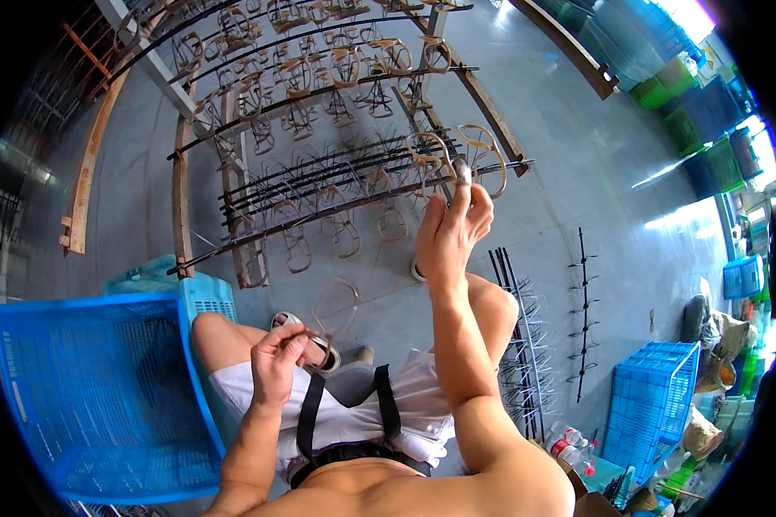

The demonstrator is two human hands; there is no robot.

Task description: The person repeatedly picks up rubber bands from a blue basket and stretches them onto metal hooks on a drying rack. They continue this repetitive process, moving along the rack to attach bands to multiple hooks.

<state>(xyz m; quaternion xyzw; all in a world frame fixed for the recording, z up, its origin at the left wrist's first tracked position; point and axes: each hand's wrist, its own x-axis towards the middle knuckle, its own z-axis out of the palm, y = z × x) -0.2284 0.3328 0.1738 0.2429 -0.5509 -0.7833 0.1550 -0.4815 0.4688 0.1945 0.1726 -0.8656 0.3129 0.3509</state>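
Note:
My right hand [454,222] reaches out to the near right end of a rack of black rods. Its thumb and fingers are pinched at the middle of a brown eyeglass frame [497,164], whose two rims stand out on either side. A pale cover sits on one fingertip. Above my lap, my left hand [276,358] is closed on another eyeglass frame [351,293], thin, pinkish and partly blurred. Several similar frames hang from the nearest black rod [319,213], left of my right hand. Whether the right hand's frame touches the rod cannot be made out.
Rows of hanging frames [345,66] fill the rack's far rods. A large blue crate [185,379] stands at my left knee. Hooked rods [522,345] lie right of my leg, beside a single hooked rod [584,314]. Another blue crate [653,405] and bottles [569,444] stand right.

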